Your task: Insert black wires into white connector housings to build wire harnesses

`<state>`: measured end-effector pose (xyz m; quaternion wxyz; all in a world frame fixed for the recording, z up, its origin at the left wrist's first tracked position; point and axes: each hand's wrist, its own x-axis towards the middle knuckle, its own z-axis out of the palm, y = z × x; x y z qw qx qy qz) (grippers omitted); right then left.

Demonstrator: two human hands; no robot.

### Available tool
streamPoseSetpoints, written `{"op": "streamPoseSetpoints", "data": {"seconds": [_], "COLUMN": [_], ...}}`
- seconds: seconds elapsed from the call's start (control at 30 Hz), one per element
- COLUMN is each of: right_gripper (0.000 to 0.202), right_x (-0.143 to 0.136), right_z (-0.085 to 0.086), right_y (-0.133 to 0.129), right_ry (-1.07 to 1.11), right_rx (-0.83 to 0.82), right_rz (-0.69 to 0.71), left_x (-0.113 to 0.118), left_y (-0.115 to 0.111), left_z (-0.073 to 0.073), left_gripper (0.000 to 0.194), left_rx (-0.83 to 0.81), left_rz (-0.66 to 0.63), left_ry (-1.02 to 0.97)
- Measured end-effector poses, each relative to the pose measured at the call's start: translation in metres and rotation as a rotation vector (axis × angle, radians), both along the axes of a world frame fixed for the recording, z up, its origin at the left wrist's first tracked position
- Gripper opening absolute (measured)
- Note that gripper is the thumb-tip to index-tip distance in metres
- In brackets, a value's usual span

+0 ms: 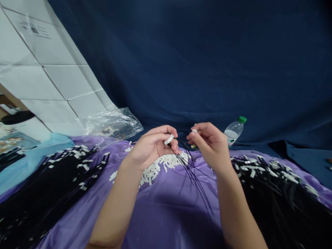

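Observation:
My left hand [159, 143] is closed around a few thin black wires [193, 178], whose loose lengths hang down to the right. A small white connector-like piece [169, 139] sits at the wires' end, between my left thumb and fingers. Off to the right, my right hand [209, 140] pinches another small white piece [194, 130] between thumb and forefinger. The two hands are apart. Beneath them, a pile of small white pieces [153, 171] lies on the purple cloth [166, 214].
Black wire bundles with white ends lie at left [52, 193] and right [285, 200]. A clear plastic bag [114, 122] rests at the back left. Behind my right hand stands a green-capped bottle [234, 131]. A dark blue curtain [194, 62] hangs behind, beside white tiles [57, 81].

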<state>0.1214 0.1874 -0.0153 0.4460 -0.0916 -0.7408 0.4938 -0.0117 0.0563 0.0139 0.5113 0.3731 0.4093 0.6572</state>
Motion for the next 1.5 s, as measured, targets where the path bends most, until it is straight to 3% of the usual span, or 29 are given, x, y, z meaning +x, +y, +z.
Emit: {"op": "streamPoseSetpoints", "data": {"seconds": [0.13, 0.4, 0.53, 0.7, 0.83, 1.07, 1.5], "right_gripper": [0.012, 0.018, 0.021, 0.020, 0.020, 0.016, 0.015], "right_x": [-0.001, -0.003, -0.003, -0.005, -0.001, 0.007, -0.002], "right_z": [0.000, 0.001, 0.002, 0.001, 0.003, 0.001, -0.002], "right_y": [-0.005, -0.008, -0.009, -0.010, -0.009, -0.006, -0.012], "right_ry": [0.032, -0.042, -0.092, -0.073, -0.121, -0.397, -0.259], "right_rx": [0.043, -0.307, -0.366, -0.335, -0.300, -0.012, -0.206], "right_rz": [-0.020, 0.141, 0.188, 0.210, 0.253, 0.405, 0.369], "left_x": [0.005, 0.015, 0.013, 0.012, 0.010, 0.000, -0.009], "left_y": [0.008, 0.014, 0.014, 0.015, 0.014, 0.014, 0.016], "left_z": [-0.006, -0.009, -0.011, -0.010, -0.009, -0.009, -0.014], "left_gripper": [0.005, 0.022, 0.022, 0.018, 0.018, 0.018, 0.013], "left_rx": [-0.042, -0.120, -0.115, -0.073, -0.061, -0.036, 0.019], "left_rz": [-0.021, 0.141, 0.086, 0.045, 0.076, 0.143, 0.084], "left_ry": [-0.037, 0.158, 0.287, 0.365, 0.298, 0.147, 0.045]}}
